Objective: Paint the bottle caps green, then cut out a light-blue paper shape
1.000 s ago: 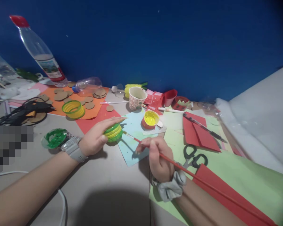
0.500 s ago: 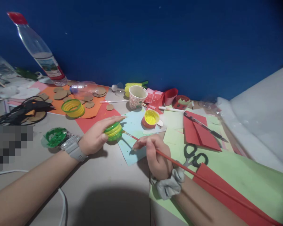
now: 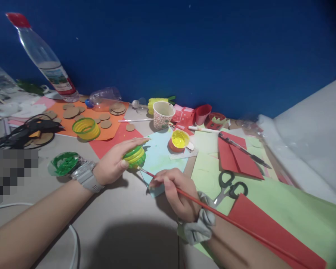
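Observation:
My left hand [image 3: 116, 160] lies flat over a green and yellow ringed plastic piece [image 3: 134, 156], thumb against its side, pressing it to the table. My right hand [image 3: 175, 192] pinches a long red paintbrush [image 3: 212, 211]; the brush tip touches the lower right side of the ringed piece. Both rest at the edge of a light blue paper sheet [image 3: 164, 158]. A small cup of yellow paint [image 3: 179, 140] stands just behind the sheet.
A lid with green paint [image 3: 64, 163] lies left of my wrist. Scissors [image 3: 226, 186], red and green paper [image 3: 268, 209], a patterned paper cup [image 3: 162, 115], a yellow-green ring [image 3: 86, 129], cardboard discs, a glue gun [image 3: 30, 129] and a tall bottle [image 3: 44, 59] surround the work.
My right hand has slid left and toward me, bringing the brush tip lower against the ringed piece. My left hand has stayed in place.

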The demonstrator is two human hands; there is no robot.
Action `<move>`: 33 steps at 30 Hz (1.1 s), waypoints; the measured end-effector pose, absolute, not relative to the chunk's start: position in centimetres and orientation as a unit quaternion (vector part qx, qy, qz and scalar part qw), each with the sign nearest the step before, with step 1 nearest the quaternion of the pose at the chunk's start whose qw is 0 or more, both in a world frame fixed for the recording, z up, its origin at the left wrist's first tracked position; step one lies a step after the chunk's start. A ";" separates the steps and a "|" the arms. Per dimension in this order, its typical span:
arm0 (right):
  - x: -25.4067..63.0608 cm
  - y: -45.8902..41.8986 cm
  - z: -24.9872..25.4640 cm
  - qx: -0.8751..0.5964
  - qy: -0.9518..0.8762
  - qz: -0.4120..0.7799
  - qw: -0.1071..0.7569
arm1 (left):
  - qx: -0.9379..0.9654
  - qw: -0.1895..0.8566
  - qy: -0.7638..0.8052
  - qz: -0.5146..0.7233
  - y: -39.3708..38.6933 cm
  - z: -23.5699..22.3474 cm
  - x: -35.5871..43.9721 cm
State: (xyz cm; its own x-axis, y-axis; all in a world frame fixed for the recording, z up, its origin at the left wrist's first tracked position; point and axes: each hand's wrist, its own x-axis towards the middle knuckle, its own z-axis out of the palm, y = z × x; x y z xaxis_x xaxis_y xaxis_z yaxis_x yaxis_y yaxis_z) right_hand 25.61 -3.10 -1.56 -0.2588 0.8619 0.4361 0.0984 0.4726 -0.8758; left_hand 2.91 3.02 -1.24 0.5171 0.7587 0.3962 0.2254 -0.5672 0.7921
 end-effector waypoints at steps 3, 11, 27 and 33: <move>25.7 -2.8 -1.5 -0.400 -0.668 0.350 0.521 | 0.800 0.347 0.311 0.379 3.0 -1.2 2.9; 25.6 -3.1 -1.6 -0.371 -0.684 0.374 0.504 | 0.806 0.334 0.303 0.383 3.1 -1.3 2.9; 25.7 -3.0 -1.5 -0.325 -0.710 0.383 0.493 | 0.811 0.331 0.301 0.378 3.2 -1.4 2.8; 25.7 -3.0 -1.5 -0.390 -0.637 0.377 0.548 | 0.809 0.332 0.309 0.375 3.3 -1.6 2.7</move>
State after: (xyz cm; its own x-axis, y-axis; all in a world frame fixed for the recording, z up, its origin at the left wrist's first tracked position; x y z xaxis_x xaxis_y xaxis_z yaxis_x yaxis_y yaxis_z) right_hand 25.68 -3.00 -1.52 -0.0951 0.9102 0.4031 0.0841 0.4109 -0.9078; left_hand 2.65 3.26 -1.58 0.5286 0.7481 0.4012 0.2510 -0.5892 0.7680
